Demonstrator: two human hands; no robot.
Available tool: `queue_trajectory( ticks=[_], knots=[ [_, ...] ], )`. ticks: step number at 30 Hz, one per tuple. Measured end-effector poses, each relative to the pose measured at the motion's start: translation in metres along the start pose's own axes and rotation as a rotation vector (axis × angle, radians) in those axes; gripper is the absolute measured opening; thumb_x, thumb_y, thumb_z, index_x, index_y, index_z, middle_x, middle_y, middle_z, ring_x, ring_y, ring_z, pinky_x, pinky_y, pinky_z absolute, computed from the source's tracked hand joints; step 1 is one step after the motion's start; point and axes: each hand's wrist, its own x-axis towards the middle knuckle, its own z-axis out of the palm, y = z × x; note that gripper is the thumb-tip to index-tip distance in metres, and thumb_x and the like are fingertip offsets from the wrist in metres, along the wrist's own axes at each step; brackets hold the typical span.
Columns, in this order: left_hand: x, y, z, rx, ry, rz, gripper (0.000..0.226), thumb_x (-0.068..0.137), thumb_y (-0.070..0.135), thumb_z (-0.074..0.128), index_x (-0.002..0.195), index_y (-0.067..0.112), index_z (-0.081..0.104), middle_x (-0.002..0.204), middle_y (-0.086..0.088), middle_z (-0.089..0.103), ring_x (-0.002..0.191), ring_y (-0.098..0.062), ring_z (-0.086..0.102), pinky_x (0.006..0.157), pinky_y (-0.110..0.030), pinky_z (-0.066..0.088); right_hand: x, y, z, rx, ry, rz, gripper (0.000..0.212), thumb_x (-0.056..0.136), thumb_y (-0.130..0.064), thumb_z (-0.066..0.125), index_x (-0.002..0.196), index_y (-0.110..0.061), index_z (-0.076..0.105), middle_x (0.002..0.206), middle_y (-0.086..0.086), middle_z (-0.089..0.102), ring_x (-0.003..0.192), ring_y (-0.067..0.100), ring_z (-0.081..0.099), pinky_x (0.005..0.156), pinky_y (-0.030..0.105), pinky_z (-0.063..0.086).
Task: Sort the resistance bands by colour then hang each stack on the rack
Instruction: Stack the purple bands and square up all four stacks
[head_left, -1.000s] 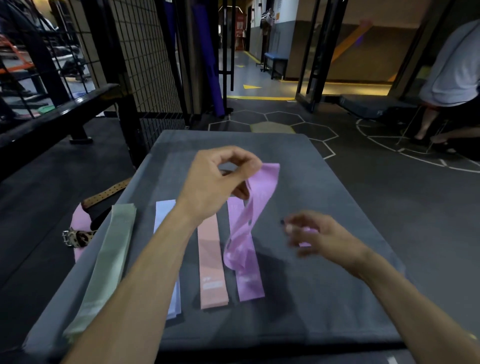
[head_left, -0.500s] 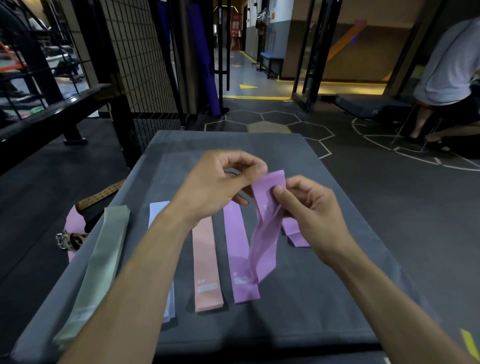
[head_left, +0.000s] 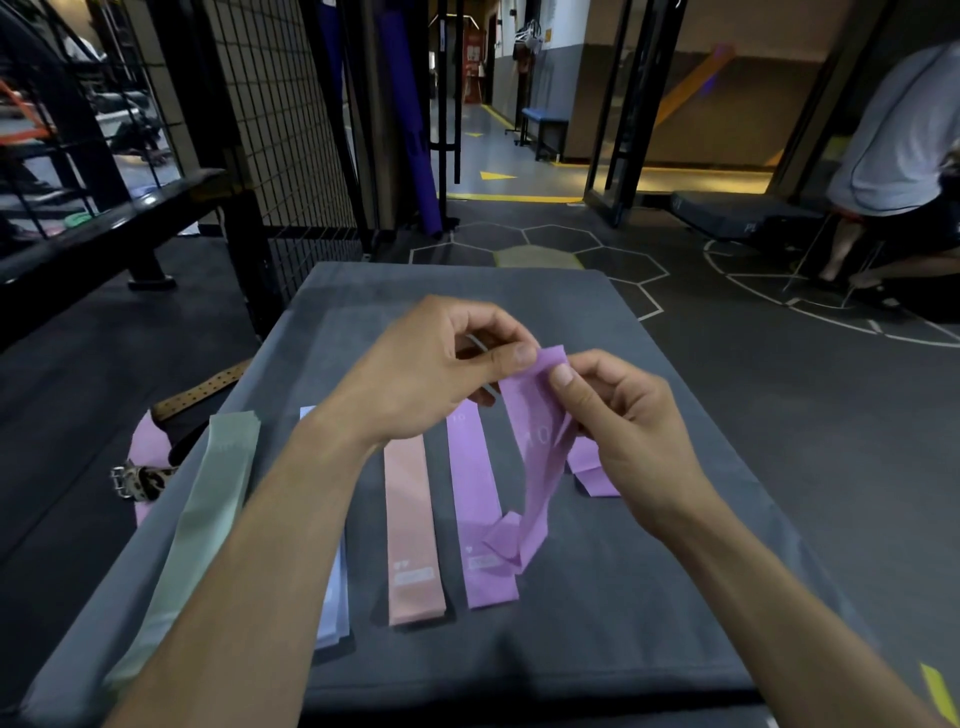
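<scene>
Both hands pinch the top of a purple band at 12 o'clock above the grey counter: the left hand and the right hand each have a tight grip. It looks soft, light and floppy, so its flat ends seem best to hold. Half a second ago the hands held it lower; now the bottom end curls onto the flat purple band at 6 o'clock.
</scene>
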Motion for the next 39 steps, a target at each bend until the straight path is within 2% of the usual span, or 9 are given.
queue_trajectory(
  ticks=[6, 10, 13, 15, 21, 27, 33, 37, 39],
  knots=[
    [-0.005, 0.005, -0.002, 0.015, -0.017, -0.010, 0.031, 0.077, 0.046, 0.078, 0.099, 0.023, 0.076, 0.091, -0.003, 0.074, 0.089, -0.029, 0.070, 0.082, -0.047, 0.061, 0.001, -0.003, 0.004, -0.067, 0.034, -0.040, 0.020, 0.097, -0.019, 0.060, 0.093, -0.002, 0.070, 0.070, 0.000, 0.067, 0.062, 0.010, 0.055, 0.056, 0.025, 0.044],
    [-0.003, 0.003, -0.004, 0.063, 0.036, 0.032, 0.009, 0.090, 0.028, 0.075, 0.094, 0.020, 0.077, 0.087, -0.005, 0.075, 0.087, -0.033, 0.070, 0.078, -0.048, 0.061, 0.000, -0.004, 0.005, -0.055, 0.001, -0.028, 0.025, 0.095, -0.024, 0.060, 0.096, -0.001, 0.070, 0.074, 0.004, 0.068, 0.066, 0.013, 0.058, 0.059, 0.029, 0.046],
    [0.000, -0.001, -0.007, 0.041, 0.124, 0.064, 0.010, 0.095, 0.028, 0.069, 0.092, 0.022, 0.076, 0.086, -0.003, 0.074, 0.080, -0.024, 0.070, 0.067, -0.034, 0.058, -0.003, -0.005, 0.004, -0.001, -0.123, 0.088, 0.026, 0.090, -0.018, 0.066, 0.106, 0.002, 0.066, 0.088, 0.013, 0.075, 0.077, 0.019, 0.069, 0.068, 0.026, 0.055],
    [0.004, -0.004, -0.010, 0.064, 0.207, 0.081, 0.013, 0.098, 0.026, 0.065, 0.094, 0.020, 0.075, 0.084, -0.002, 0.073, 0.074, -0.017, 0.069, 0.063, -0.029, 0.057, -0.005, 0.002, 0.001, 0.011, -0.199, 0.194, 0.023, 0.087, -0.009, 0.070, 0.105, 0.005, 0.066, 0.087, 0.016, 0.075, 0.075, 0.016, 0.071, 0.064, 0.019, 0.054],
    [0.020, -0.047, -0.031, 0.192, 0.358, -0.011, 0.025, 0.102, 0.023, 0.057, 0.091, 0.006, 0.071, 0.077, -0.012, 0.071, 0.062, -0.018, 0.068, 0.068, -0.044, 0.062, -0.014, 0.026, -0.012, -0.044, -0.321, 0.457, 0.021, 0.086, -0.008, 0.075, 0.105, 0.000, 0.070, 0.095, 0.008, 0.074, 0.087, 0.015, 0.067, 0.084, 0.030, 0.052],
    [0.024, -0.089, -0.028, 0.096, 0.179, -0.206, 0.026, 0.101, 0.018, 0.061, 0.093, -0.004, 0.071, 0.075, -0.017, 0.070, 0.058, -0.017, 0.066, 0.065, -0.034, 0.059, -0.014, 0.031, -0.024, -0.077, -0.260, 0.564, 0.024, 0.084, -0.014, 0.077, 0.104, -0.002, 0.072, 0.093, 0.012, 0.074, 0.083, 0.021, 0.063, 0.083, 0.040, 0.048],
    [0.032, -0.107, -0.027, 0.258, 0.144, -0.236, 0.022, 0.100, 0.019, 0.061, 0.088, 0.004, 0.072, 0.070, -0.008, 0.074, 0.055, -0.012, 0.070, 0.056, -0.020, 0.055, -0.017, 0.041, -0.031, -0.081, -0.224, 0.711, 0.015, 0.084, -0.013, 0.077, 0.097, -0.010, 0.071, 0.084, 0.005, 0.072, 0.077, 0.017, 0.063, 0.072, 0.033, 0.049],
    [0.053, -0.127, -0.031, 0.453, 0.138, -0.237, 0.023, 0.102, 0.023, 0.058, 0.084, 0.012, 0.068, 0.074, -0.002, 0.071, 0.063, -0.016, 0.072, 0.066, -0.029, 0.058, -0.027, 0.047, -0.031, -0.167, -0.344, 0.777, 0.015, 0.084, -0.013, 0.079, 0.090, -0.017, 0.067, 0.076, -0.007, 0.066, 0.071, 0.009, 0.060, 0.061, 0.027, 0.041],
    [0.070, -0.133, -0.035, 0.519, 0.156, -0.217, 0.024, 0.102, 0.022, 0.057, 0.080, 0.014, 0.065, 0.078, -0.004, 0.070, 0.071, -0.022, 0.072, 0.073, -0.033, 0.057, -0.030, 0.051, -0.032, -0.168, -0.373, 0.818, 0.015, 0.085, -0.008, 0.076, 0.095, -0.014, 0.066, 0.080, -0.002, 0.069, 0.073, 0.014, 0.064, 0.064, 0.031, 0.049]
  ],
)
